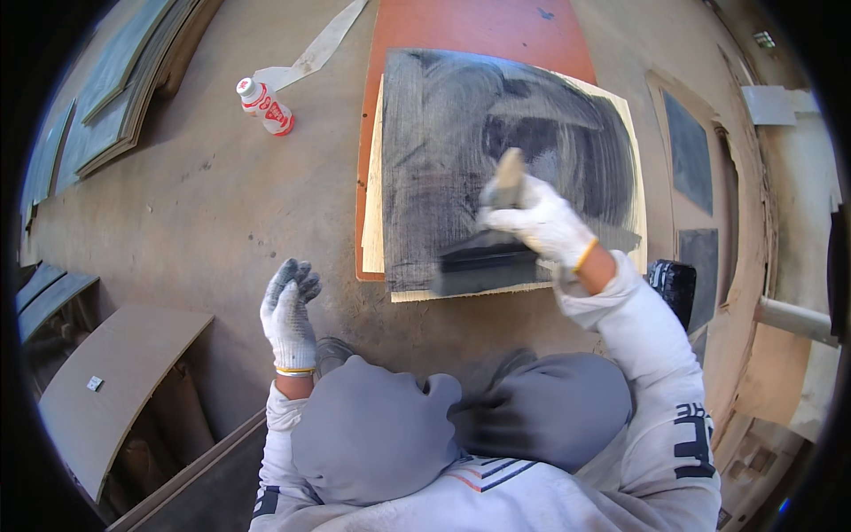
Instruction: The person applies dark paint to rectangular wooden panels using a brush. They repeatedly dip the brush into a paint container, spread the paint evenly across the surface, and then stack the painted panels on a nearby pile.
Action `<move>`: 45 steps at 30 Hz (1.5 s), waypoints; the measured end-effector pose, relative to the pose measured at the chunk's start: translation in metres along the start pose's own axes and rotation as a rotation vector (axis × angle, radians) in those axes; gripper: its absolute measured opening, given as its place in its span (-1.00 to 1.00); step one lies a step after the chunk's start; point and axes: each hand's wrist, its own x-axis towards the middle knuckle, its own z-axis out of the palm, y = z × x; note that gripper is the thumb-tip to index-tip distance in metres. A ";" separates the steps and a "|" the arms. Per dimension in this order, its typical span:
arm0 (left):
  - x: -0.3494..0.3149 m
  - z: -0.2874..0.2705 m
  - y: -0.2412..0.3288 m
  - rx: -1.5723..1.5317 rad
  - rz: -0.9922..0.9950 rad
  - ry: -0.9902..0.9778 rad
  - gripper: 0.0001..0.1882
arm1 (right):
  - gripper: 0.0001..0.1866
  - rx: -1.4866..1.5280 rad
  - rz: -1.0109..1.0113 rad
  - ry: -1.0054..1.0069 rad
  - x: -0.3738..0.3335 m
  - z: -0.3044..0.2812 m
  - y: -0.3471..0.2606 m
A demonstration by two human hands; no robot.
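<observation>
Knees (372, 434): Clad in grey at 6 o'clock of the head view, they bend on the near side of the work, probably to bring it within my reach.
Right hand (541, 217): White-gloved at 2 o'clock, it grasps the tan handle (509, 173) of a wide spreader (487, 264), slightly blurred.
Spreader: Near the view's centre, over the near part of a dark-streaked sheet (425, 133). Its blade's long axis runs roughly from 9 to 3 o'clock; the handle's tip points toward 12, a hold I judge suited to steering that broad edge. My hand hides where they join.
Sheet stack: At 1 o'clock, the streaked sheet lies over pale sheets (374, 222) on a reddish-brown board (470, 31), which seemingly serves as a base above the floor (195, 213).
Left hand (289, 310): Between 8 and 9 o'clock, my gloved fingers curl loosely around nothing, their tips stained grey, apparently out of the spreader's way.
Bottle (269, 111): White and red, it stands between 10 and 11 o'clock, well apart from the stack.
Black container (671, 288): At 3 o'clock, just beyond my right sleeve (647, 346).
</observation>
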 end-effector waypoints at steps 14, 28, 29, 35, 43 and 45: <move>0.033 0.091 0.055 0.244 0.165 -0.281 -0.58 | -0.55 -0.037 -0.101 0.142 -0.035 -0.075 0.028; -0.013 0.213 0.143 0.898 0.449 -0.712 -0.66 | -0.25 -0.521 -0.192 0.268 -0.049 -0.103 0.026; -0.019 0.230 0.149 1.003 0.526 -0.802 -0.67 | -0.17 -0.406 -0.112 0.151 -0.049 -0.095 0.032; -0.038 0.250 0.178 1.182 0.631 -0.957 -0.68 | -0.62 0.033 -0.113 0.378 -0.083 -0.219 0.089; -0.066 0.381 0.135 1.431 1.235 -1.241 -0.50 | -0.63 -0.457 -0.066 0.494 -0.067 -0.191 0.059; -0.069 0.441 0.109 1.421 1.560 -1.350 -0.36 | -0.66 -0.509 -0.003 0.590 -0.068 -0.166 0.045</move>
